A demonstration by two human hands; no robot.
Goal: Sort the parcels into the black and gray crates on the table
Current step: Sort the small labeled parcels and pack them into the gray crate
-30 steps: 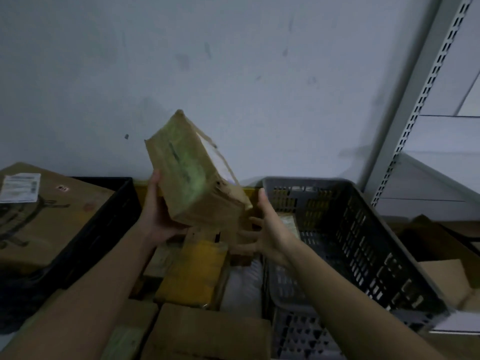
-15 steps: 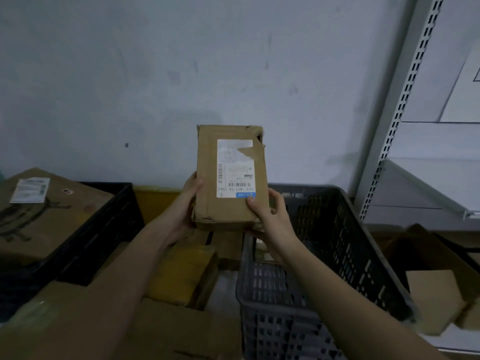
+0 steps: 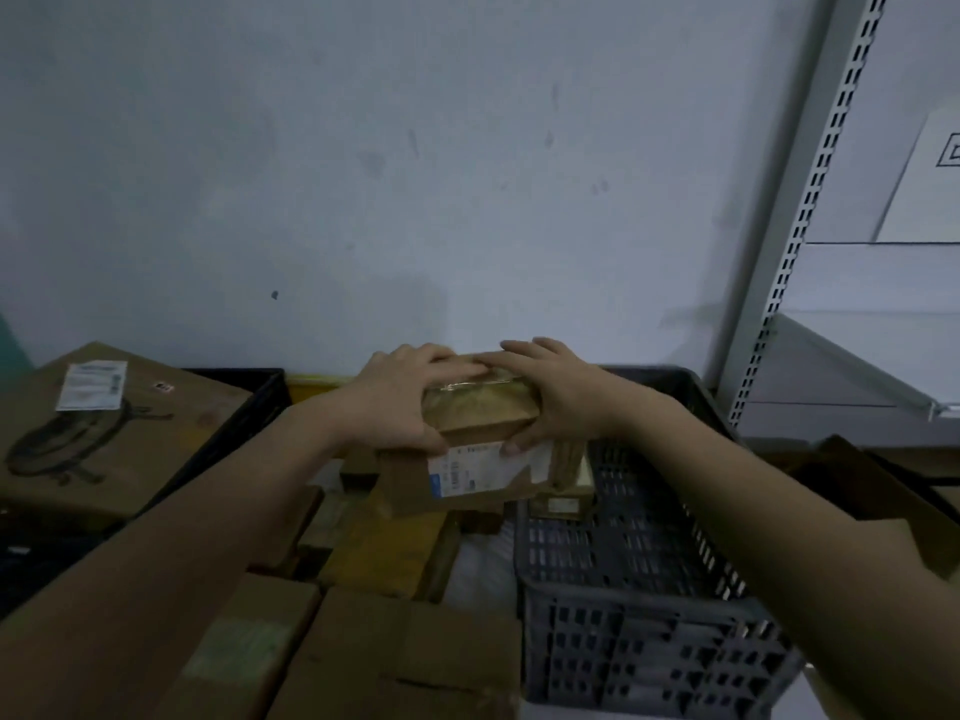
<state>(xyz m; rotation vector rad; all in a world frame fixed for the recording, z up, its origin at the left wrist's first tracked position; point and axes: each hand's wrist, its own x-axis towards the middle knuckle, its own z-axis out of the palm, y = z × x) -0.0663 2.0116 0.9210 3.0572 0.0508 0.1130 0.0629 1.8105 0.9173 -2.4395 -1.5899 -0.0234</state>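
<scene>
A brown cardboard parcel (image 3: 480, 449) with a white label facing me is held in the middle of the view, tipped so its taped top edge shows. My left hand (image 3: 402, 400) grips its left side and my right hand (image 3: 553, 394) grips its right side, fingers over the top. It hangs above the left rim of the gray crate (image 3: 644, 589), which has a small box inside at the back. The black crate (image 3: 260, 402) stands at the left and holds a large brown box (image 3: 119, 433).
Several cardboard parcels (image 3: 384, 553) lie piled between the two crates and along the near edge. A metal shelf upright (image 3: 795, 215) rises at the right, with open cardboard boxes (image 3: 883, 491) below it. A plain wall is close behind.
The parcel was held upright with its label facing me; both hands have tipped it forward and lowered it toward the gray crate's left rim. The view has shifted downward slightly.
</scene>
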